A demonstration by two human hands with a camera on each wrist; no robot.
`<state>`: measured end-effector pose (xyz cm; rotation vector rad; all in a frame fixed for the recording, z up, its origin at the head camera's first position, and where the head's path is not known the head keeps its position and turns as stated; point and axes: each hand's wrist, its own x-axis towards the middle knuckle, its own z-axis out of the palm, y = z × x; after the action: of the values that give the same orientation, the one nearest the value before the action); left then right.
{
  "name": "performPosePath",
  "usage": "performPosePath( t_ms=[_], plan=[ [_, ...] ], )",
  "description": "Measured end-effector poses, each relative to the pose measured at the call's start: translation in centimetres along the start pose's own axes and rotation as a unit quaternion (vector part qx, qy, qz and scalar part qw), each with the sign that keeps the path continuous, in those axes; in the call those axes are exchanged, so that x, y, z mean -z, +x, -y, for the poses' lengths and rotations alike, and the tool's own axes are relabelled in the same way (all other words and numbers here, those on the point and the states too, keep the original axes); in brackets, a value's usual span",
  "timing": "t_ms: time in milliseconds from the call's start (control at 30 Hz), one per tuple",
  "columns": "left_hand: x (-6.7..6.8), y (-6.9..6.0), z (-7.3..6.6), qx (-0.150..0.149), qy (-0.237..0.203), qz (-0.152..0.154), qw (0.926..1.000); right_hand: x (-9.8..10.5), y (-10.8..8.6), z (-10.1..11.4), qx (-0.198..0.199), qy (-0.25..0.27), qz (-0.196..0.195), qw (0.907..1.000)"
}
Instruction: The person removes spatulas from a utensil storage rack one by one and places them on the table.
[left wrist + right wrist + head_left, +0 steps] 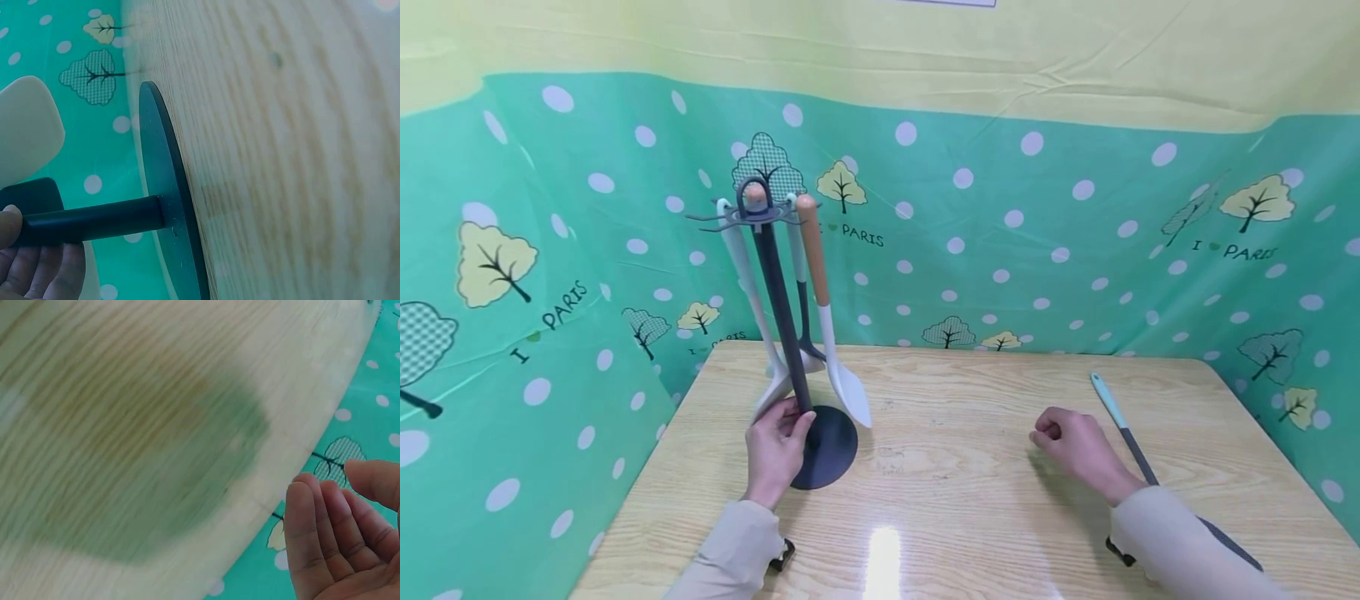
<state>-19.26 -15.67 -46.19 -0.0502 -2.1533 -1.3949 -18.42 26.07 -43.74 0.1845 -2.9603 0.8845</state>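
The black stand is held low on its pole by the left hand, with thumb and fingers wrapped around it. Nothing is held by the right hand; its fingers are softly bent, and a gap is left by the thumb. The stand's round base is seen just beside the left fingers and seems to be set flat on the table. High above those fingers, tools are hung from the hooks. The grip is low and the tools are up high, so the stand might be tipped if it is pulled fast. The white spatula could be bumped too, since its flat end is hung near the left fingers.

A long tool with a mint handle is laid to the right of the right fingers. Part of it is hidden by the right sleeve, and it might be knocked by that arm. Beyond all the fingers, the far side is closed off by a spotted cloth.
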Motion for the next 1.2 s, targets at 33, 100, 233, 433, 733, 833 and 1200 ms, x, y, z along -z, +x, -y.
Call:
performPosePath(
  t_ms=[33, 100, 233, 433, 733, 833, 1200],
  plan=[
    [0.0, 0.0, 0.0, 0.000, 0.001, 0.001, 1.0000, -0.2, 0.1, 0.1, 0.002, 0.002, -0.003, 1.0000],
    [0.0, 0.0, 0.0, 0.001, 0.004, 0.001, 1.0000, -0.6, 0.2, 0.4, 0.009, 0.006, -0.009, 0.9999],
    [0.1, -0.1, 0.0, 0.003, 0.006, 0.002, 1.0000, -1.4, 0.5, 1.1, 0.019, 0.024, -0.014, 0.9994],
    [0.0, -0.1, -0.1, 0.007, -0.001, 0.001, 1.0000, -2.5, 0.8, 2.3, 0.030, 0.042, -0.015, 0.9986],
    [-0.1, -0.1, -0.1, 0.009, 0.002, 0.001, 1.0000, -3.7, 1.3, 4.4, 0.033, 0.066, 0.005, 0.9973],
    [-0.1, -0.1, -0.1, 0.007, -0.001, 0.000, 1.0000, -4.0, 1.5, 5.1, 0.039, 0.070, 0.011, 0.9968],
    [-0.1, -0.1, 0.0, 0.000, -0.005, -0.004, 1.0000, -4.9, 2.4, 8.3, 0.072, 0.104, 0.018, 0.9918]
  ],
)
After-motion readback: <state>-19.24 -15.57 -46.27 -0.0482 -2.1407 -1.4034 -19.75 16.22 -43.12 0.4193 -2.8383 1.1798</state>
